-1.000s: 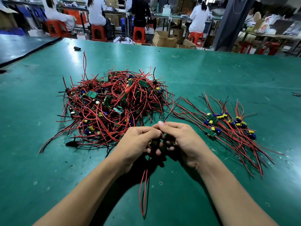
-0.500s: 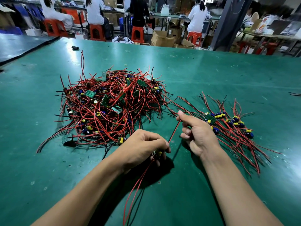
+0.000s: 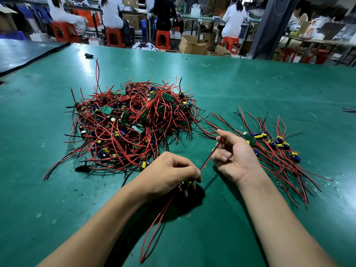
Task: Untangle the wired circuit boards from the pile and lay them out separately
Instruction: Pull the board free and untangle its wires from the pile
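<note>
Your left hand (image 3: 169,174) curls round one wired circuit board (image 3: 187,183) at mid-table, with only a yellow part showing beneath the fingers. Its red leads (image 3: 154,224) trail toward 6 o'clock over bare mat. Your right hand (image 3: 235,157), at 2 o'clock from the left, pinches a red wire (image 3: 209,158) under the thumb, and the wire runs taut between the two hands. The tangled pile (image 3: 131,122) lies at 11 o'clock, its nearest strands just beside your left knuckles. The separated boards (image 3: 273,149) lie at 3 o'clock, just beyond your right hand, their leads fanned toward 5 o'clock. The green table (image 3: 250,83) is bare from 12 to 2 o'clock up to its far edge, and at 9 o'clock toward the dark seam (image 3: 32,60). A small black object (image 3: 89,55) sits near the far edge at 11 o'clock.
</note>
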The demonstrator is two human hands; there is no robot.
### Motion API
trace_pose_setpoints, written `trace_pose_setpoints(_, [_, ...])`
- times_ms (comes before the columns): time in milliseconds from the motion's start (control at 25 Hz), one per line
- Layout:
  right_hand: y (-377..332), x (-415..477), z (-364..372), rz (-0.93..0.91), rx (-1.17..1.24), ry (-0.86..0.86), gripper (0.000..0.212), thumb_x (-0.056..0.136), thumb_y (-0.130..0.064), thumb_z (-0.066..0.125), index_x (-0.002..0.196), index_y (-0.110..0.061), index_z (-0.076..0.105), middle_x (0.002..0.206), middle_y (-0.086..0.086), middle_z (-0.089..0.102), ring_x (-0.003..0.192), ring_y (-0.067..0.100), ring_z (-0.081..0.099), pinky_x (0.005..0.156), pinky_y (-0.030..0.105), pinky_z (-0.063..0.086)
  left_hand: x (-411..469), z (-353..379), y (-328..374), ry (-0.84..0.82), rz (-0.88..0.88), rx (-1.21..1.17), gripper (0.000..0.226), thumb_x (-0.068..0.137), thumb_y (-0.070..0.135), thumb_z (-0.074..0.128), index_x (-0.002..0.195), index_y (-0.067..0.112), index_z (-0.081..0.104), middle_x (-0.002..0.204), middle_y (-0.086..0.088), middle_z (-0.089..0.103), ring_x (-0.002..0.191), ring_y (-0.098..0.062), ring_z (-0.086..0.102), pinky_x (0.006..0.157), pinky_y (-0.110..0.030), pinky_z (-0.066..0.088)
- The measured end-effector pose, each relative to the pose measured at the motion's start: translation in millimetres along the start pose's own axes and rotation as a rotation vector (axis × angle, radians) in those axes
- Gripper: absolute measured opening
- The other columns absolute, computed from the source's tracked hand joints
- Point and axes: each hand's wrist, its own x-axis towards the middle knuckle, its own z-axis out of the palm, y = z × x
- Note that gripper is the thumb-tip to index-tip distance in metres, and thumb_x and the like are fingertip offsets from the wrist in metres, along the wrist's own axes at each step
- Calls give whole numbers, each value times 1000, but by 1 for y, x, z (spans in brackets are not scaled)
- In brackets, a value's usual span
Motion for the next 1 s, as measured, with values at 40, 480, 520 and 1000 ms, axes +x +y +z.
trace_pose_setpoints(40, [1, 1, -1, -36, -65, -3, 29, 94, -20, 66, 69, -7, 55, 60, -3, 36, 30, 3, 23, 30, 15, 22, 0, 1, 0, 9, -4, -9, 21, 90, 11, 63, 73, 9, 75, 63, -8, 68, 49, -18, 60, 49, -22, 48])
trace_pose_setpoints(480, [23, -31, 9, -458, -894, -292, 43, 70, -49, 84, 102, -22, 74, 76, -11, 67, 61, 3, 60, 59, 19, 47, -2, 3, 19, 222, 42, -482, 38, 103, 42, 36, 110, 19, 66, 92, 2, 78, 86, -8, 73, 65, -19, 58])
trace_pose_setpoints(520, [26, -34, 11, -543, -976, -287, 34, 74, -38, 87, 103, -25, 73, 78, -9, 67, 64, 4, 60, 61, 18, 48, 1, 4, 21, 203, 7, -449, 41, 104, 42, 31, 104, 22, 67, 82, 6, 77, 76, -2, 73, 59, -13, 54])
trace_pose_setpoints(1000, [-7, -10, -18, -843, -1109, 377, 19, 87, -23, 75, 105, -21, 73, 103, 5, 72, 94, 24, 66, 92, 38, 52, -4, -5, 6, 755, 118, -19, 43, 94, 11, 58, 134, 19, 46, 77, -4, 72, 47, -20, 66, 40, -29, 50])
